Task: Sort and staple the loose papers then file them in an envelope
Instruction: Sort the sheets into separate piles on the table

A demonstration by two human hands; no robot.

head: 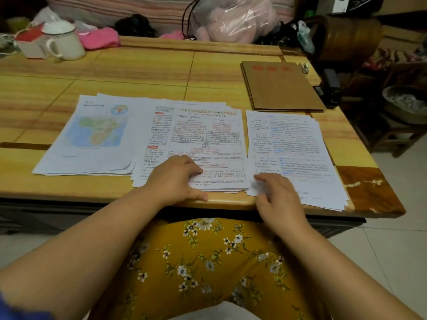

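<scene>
Three stacks of loose printed papers lie side by side along the near edge of the wooden counter [138, 65]. The left stack [92, 135] shows a colour map of Africa on its top sheet, and its right edge lies under the middle stack. The middle stack [208, 135] carries dense text with red headings and red underlining. The right stack [293, 146], printed with blue highlighting, is fanned slightly and hangs a little over the counter's near edge.

The left hand [178, 179] rests palm down on the lower part of the middle stack, its fingers [196, 168] bent and pressing the top sheet, the thumb lying along the counter's rim. The right hand [275, 195] sits at the near left corner of the right stack with fingers loosely curled on the paper; motion blur hides whether they pinch a sheet, so I cannot tell.

Beyond the right stack, a brown paper envelope [282, 86] with red characters lies flat near the counter's right edge. A dark stapler [330, 88] sits just beside it, at the very edge. A small metal clip [305, 67] lies near the envelope's far corner. A white enamel mug [64, 40] with a lid stands at the far left.
</scene>
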